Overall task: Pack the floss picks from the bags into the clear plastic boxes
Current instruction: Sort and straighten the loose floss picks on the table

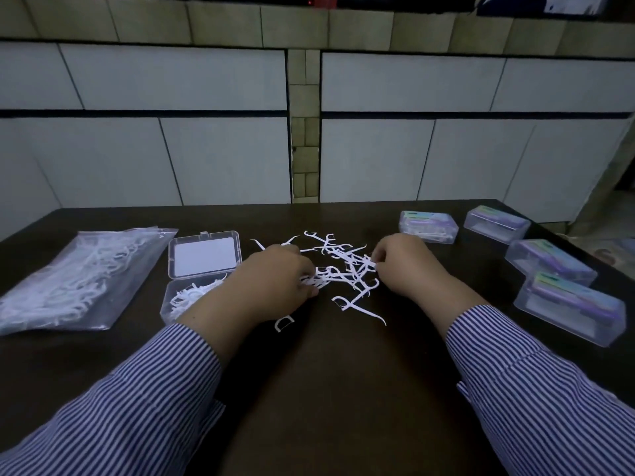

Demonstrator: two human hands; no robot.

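Observation:
A loose heap of white floss picks [347,266] lies on the dark table [326,389] between my hands. My left hand [275,280] is curled over the heap's left side and grips a bunch of picks. My right hand [409,262] pinches picks at the heap's right edge. An open clear plastic box [202,259] stands left of my left hand, its lid tipped back and its tray [182,300] holding several picks. A clear bag of floss picks [79,276] lies at the far left.
Several closed clear boxes with purple contents sit along the right side: one at the back [427,226], one behind it to the right [496,223], one at the edge [549,261] and the nearest [570,307]. A tiled wall rises behind the table.

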